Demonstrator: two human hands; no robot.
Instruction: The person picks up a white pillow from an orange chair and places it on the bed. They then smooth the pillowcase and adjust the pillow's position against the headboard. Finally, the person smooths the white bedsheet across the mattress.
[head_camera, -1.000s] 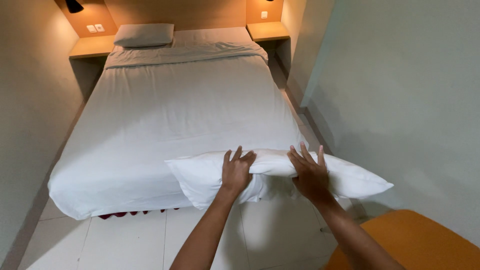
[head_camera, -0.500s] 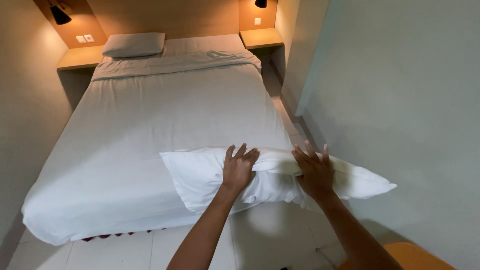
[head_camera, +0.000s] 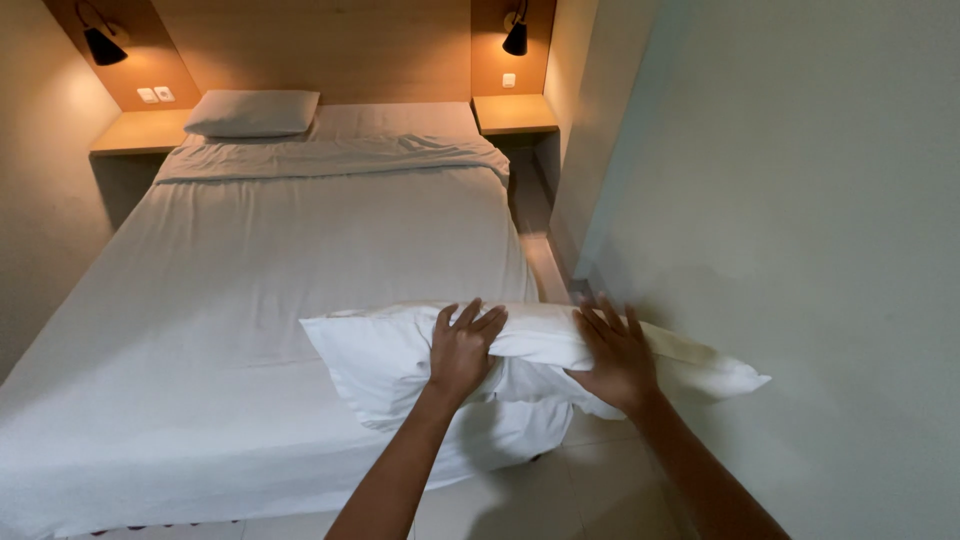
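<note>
A white pillow (head_camera: 380, 355) is held above the foot corner of a bed (head_camera: 250, 290) with white sheets. My left hand (head_camera: 463, 345) grips the pillow near its middle, fingers curled over its top edge. My right hand (head_camera: 615, 352) presses and grips the pillow farther right, fingers spread over the fabric. The right end of the pillow (head_camera: 715, 375) sticks out past the bed toward the wall. A second pillow (head_camera: 252, 113) lies at the head of the bed on the left side.
Wooden bedside shelves stand at the left (head_camera: 140, 132) and right (head_camera: 513, 113) of the headboard, each under a black wall lamp (head_camera: 516, 38). A pale wall (head_camera: 800, 250) runs close along the right, leaving a narrow tiled aisle (head_camera: 545, 265).
The view has moved forward and up toward the bed. The pillow has risen with both hands on it, and the orange surface at the lower right has left the view.
</note>
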